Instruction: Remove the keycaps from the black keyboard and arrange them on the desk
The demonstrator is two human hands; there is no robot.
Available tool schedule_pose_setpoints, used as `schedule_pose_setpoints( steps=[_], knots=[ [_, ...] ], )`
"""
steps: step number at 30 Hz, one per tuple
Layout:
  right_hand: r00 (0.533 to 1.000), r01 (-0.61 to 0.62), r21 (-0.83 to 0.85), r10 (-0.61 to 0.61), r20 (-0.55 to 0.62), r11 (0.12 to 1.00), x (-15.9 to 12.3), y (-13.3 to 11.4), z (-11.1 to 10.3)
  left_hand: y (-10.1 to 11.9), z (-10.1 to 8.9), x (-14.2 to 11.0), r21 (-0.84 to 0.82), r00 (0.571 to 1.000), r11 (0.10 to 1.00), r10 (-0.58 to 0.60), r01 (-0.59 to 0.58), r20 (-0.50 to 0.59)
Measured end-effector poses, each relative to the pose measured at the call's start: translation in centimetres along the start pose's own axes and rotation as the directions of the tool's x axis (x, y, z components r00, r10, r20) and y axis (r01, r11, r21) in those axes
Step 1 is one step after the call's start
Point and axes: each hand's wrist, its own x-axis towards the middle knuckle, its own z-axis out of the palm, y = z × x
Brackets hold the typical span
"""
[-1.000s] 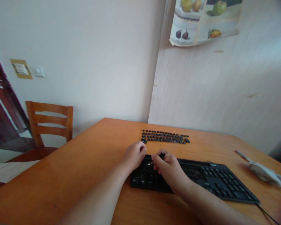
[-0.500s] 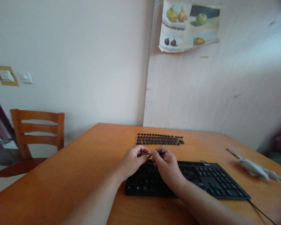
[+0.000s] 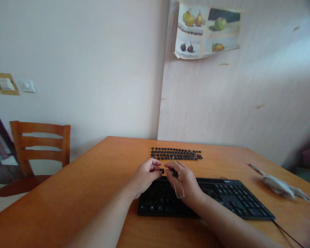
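Note:
Between the thumb and fingers of my left hand (image 3: pixel 147 175) is a small black keycap (image 3: pixel 162 171). Close on its right, my right hand (image 3: pixel 187 181) is closed around a keycap puller (image 3: pixel 175 172) with a dark handle. One wire loop of the puller hangs down over my palm, and wire tips stick up above my fingers. Both hands are over the rear edge of a black keyboard (image 3: pixel 181 210). Some of its keys are gone on the main section, while the number pad keys sit in place. My hands and forearms hide part of it.
Loose black keycaps (image 3: pixel 175 154) lie in several rows behind my hands. A cloth-like grey bundle (image 3: pixel 279 185) rests on the wooden table (image 3: pixel 98 186) at the right. The keyboard's cable (image 3: pixel 286 230) trails off front right. A wooden chair (image 3: pixel 42 141) stands left.
The puller has turned in my right hand, so its wire loop now shows over the palm. My right fingers have drawn slightly away from the keycap in my left hand.

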Motion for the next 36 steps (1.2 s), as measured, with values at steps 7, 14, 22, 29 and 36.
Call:
schedule_pose_setpoints(
  steps=[7, 14, 22, 29, 36],
  knots=[
    [0.985, 0.108, -0.333, -0.055, 0.164, 0.937, 0.2, -0.9, -1.2, 0.0, -0.1, 0.0, -0.044, 0.999, 0.999, -0.019, 0.020, 0.028],
    [0.974, 0.123, -0.404, -0.032, 0.226, 0.906, 0.8, -1.3, -1.6, 0.0, -0.1, 0.1, -0.037, 1.000, 0.999, 0.012, -0.012, 0.010],
    [0.964, 0.009, -0.513, 0.130, 0.234, 0.858, 4.2, 1.1, -1.4, -1.2, -2.7, 1.6, 0.146, 0.886, 0.989, 0.098, -0.035, -0.453],
    [0.930, 0.012, -0.631, 0.223, 0.292, 0.776, 6.9, 3.4, 1.2, -2.0, -3.2, 2.0, 0.217, 0.855, 0.976, 0.128, -0.018, -0.503],
    [0.913, 0.043, -0.653, 0.236, 0.334, 0.756, 7.8, 4.7, 2.7, -2.3, -3.2, 2.1, 0.230, 0.865, 0.973, 0.119, -0.004, -0.488]
  ],
)
